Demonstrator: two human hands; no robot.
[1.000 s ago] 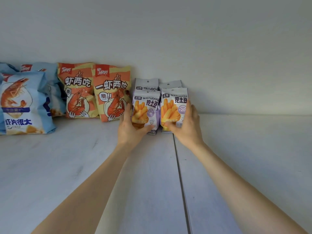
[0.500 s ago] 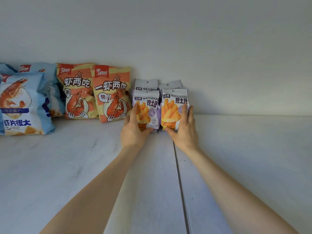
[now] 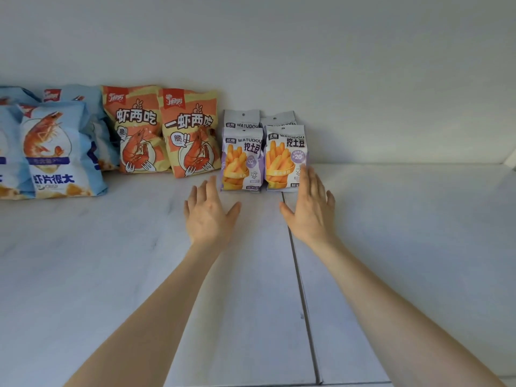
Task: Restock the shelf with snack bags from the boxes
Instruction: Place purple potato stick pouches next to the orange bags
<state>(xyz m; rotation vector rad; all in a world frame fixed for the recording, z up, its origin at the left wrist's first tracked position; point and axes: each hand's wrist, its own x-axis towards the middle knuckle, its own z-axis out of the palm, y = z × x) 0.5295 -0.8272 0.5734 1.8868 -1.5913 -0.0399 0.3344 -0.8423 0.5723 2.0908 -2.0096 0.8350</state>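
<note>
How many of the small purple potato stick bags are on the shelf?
4 small purple potato stick bags: front left, front right, back left, back right. Others may be hidden behind.

Two arms come in from the lower edge, both bare from the fingertips down to where the frame cuts them off. The left hand (image 3: 208,216) shows its back to the camera: slender fingers, a shorter thumb, and faint ridges running toward the knuckles. The right hand (image 3: 310,208) is of the same build, with long, narrow fingers. The nails are too small to make out. The left forearm (image 3: 156,308) and the right forearm (image 3: 391,303) are slim and smooth and look broader toward the camera, with soft shade along their edges.
</note>
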